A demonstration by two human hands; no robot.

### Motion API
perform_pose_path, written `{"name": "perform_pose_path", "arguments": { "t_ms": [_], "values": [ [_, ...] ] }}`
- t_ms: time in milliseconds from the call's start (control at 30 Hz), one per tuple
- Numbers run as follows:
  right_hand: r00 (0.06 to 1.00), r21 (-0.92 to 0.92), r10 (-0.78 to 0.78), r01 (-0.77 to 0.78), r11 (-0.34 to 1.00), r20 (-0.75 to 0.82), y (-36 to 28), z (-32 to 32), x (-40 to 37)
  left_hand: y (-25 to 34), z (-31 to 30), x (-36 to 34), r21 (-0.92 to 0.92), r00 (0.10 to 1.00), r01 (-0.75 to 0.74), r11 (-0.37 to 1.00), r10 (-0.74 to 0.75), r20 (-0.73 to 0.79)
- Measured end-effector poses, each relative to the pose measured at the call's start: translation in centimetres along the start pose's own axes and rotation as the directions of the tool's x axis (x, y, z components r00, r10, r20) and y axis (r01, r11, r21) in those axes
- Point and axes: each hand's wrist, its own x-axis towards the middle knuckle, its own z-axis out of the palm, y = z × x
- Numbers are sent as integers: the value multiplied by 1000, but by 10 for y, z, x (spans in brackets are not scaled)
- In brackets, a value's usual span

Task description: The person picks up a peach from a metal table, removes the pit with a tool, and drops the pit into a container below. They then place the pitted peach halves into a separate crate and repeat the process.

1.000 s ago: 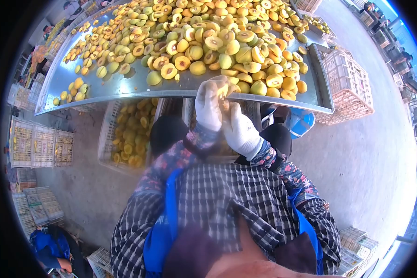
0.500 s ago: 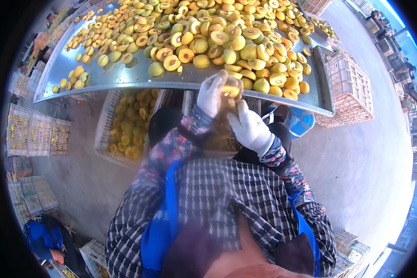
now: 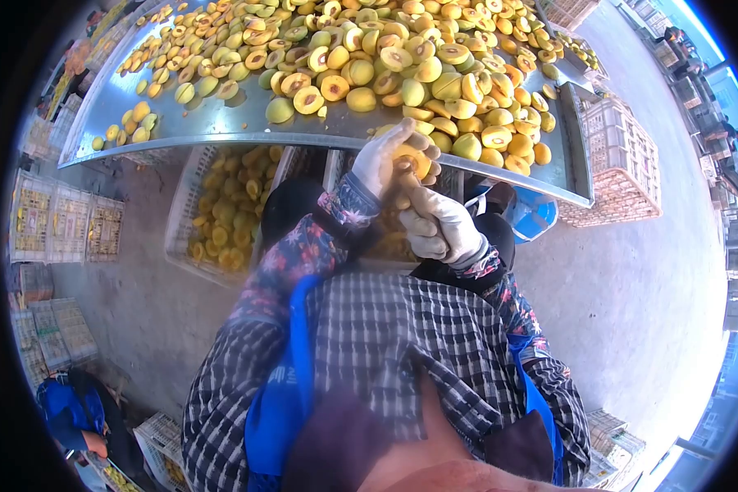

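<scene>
My left hand (image 3: pixel 377 162), in a whitish glove, is wrapped round a yellow peach half (image 3: pixel 419 158) at the metal table's front edge. The cut side of the fruit faces up toward me. Just below it, my gloved right hand (image 3: pixel 444 232) is closed, its fingers curled in and its upper end reaching to the fruit's middle. Anything inside that grip is too hidden to make out. Beyond my hands, a large heap of halved yellow and greenish peaches (image 3: pixel 361 72) covers much of the metal table (image 3: pixel 221 129).
Under the table stands a white crate (image 3: pixel 179 221) filled with peach pieces. A blue-and-white bag or bucket (image 3: pixel 533 215) sits right of my knees. Stacked crates (image 3: pixel 619 160) rise at the table's right end, others (image 3: pixel 66 217) at left. Another person (image 3: pixel 78 414) is at lower left.
My right hand has turned and curled closed, its upper end now against the fruit. My left hand has tilted the peach half so its cut face shows more. The view has shifted slightly.
</scene>
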Motion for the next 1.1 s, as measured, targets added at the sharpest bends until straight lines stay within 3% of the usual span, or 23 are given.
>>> {"name": "perform_pose_path", "arguments": {
  "t_ms": [133,233,333,433,467,533,567,600,667,700,733,767,800,833,867,900,967,1033,1100],
  "values": [
    [999,-121,-30,27,992,-23,3,-3,-3,1,6,-2,19,997,60,998,-59,-42],
    [992,-286,-91,63,956,-86,4,2,-3,-3,-5,8,268,996,-69,961,79,-29],
    [987,-270,-59,17,963,-150,0,2,-9,-1,-15,11,207,997,59,976,-67,32],
    [999,-166,30,-32,986,-14,0,-8,-19,6,-18,14,-141,975,14,990,-45,-220],
    [1000,-120,-9,10,993,4,0,-10,-22,15,-24,5,-111,982,-28,993,6,-191],
    [970,-448,-139,37,893,-197,2,-6,-24,31,-51,-1,-37,981,-114,993,107,-159],
    [927,-614,-158,-93,784,-342,2,-28,-28,41,-65,-5,-1,978,-155,988,154,-140],
    [927,-773,-246,-68,631,-283,5,-33,-31,58,-70,-21,268,934,-249,931,304,-188],
    [917,-1000,-399,19,23,8,18,-74,-34,88,-101,-43,686,797,-317,655,576,-182],
    [897,-995,-442,-37,-97,9,25,-84,-35,99,-128,-45,824,714,-299,481,686,-141],
    [876,-972,-483,-104,-210,11,32,-94,-36,117,-148,-47,974,702,-70,213,704,-103],
    [866,-960,-500,-118,-252,25,39,-99,-35,128,-159,-49,982,698,174,-77,713,-68],
    [855,-945,-516,-134,-298,42,43,-103,-33,135,-134,-49,969,688,222,-106,721,-79],
    [842,-927,-536,-152,-343,61,42,-99,-29,139,-137,-34,984,701,98,-151,712,39],
    [857,-947,-515,-190,-258,-32,41,-93,-27,138,-137,-14,999,750,-32,-9,661,30],
    [854,-951,-519,-145,-273,19,41,-88,-24,129,-121,8,978,797,-151,142,603,35],
    [838,-950,-533,-61,-306,118,39,-80,-19,122,-83,40,949,873,-46,-313,449,190],
    [862,-936,-500,-102,-336,86,36,-67,-19,102,-97,88,843,877,-94,-529,356,322],
    [867,-936,-487,-76,-344,108,38,-68,-18,88,-86,109,803,956,71,-591,271,115]
  ]
}}
